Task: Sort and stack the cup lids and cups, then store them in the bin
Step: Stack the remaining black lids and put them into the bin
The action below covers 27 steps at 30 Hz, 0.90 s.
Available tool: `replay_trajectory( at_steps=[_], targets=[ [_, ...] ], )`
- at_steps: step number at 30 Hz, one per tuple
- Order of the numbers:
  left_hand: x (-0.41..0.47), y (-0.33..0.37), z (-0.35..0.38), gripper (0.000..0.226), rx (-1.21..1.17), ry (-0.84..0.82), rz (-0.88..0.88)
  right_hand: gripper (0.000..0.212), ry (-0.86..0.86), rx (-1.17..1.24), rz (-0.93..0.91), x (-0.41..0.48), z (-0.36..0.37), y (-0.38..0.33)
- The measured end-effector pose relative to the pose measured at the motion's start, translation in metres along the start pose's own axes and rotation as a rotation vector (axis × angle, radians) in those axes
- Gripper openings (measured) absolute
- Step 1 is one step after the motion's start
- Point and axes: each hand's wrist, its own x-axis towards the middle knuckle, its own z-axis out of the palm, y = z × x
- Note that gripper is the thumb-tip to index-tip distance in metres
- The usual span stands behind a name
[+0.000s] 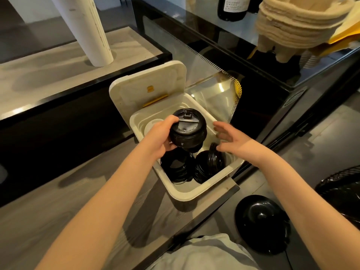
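Black lid stack (188,131) in left hand (158,137) fingers, axis tilted, tops camera-ward; right hand (231,140) fingers spread, empty.

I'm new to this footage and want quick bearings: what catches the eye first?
At centre, the left hand holds a stack of black lids over the open white bin, its grip closed around them. The right hand hovers open beside it. More black lids already lie inside the bin.

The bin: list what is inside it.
Inside the bin, two stacks of black lids lie near the front, and something white sits at the back. The left hand and its lid stack cover the middle.
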Motion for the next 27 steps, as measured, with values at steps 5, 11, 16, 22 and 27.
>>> replay_trajectory(
  at_steps=[5,11,16,22,27],
  targets=[
    [-0.006,-0.003,-0.005,0.019,-0.004,0.001,0.016,0.079,-0.205,-0.386,0.048,0.017,0.008,-0.004],
    [-0.004,-0.014,-0.020,0.010,-0.100,0.023,0.027,0.048,-0.229,-0.618,-0.015,0.022,0.011,0.000],
    [-0.004,-0.017,-0.027,0.009,-0.149,0.041,0.067,0.033,-0.139,-0.776,-0.091,0.034,0.007,-0.015],
    [-0.001,-0.020,-0.029,0.010,-0.180,0.030,0.087,0.040,-0.268,-1.079,-0.013,0.054,0.022,-0.017],
    [-0.002,-0.020,-0.031,0.011,-0.196,0.027,0.094,0.048,-0.308,-1.160,0.015,0.057,0.038,0.000]
  ],
)
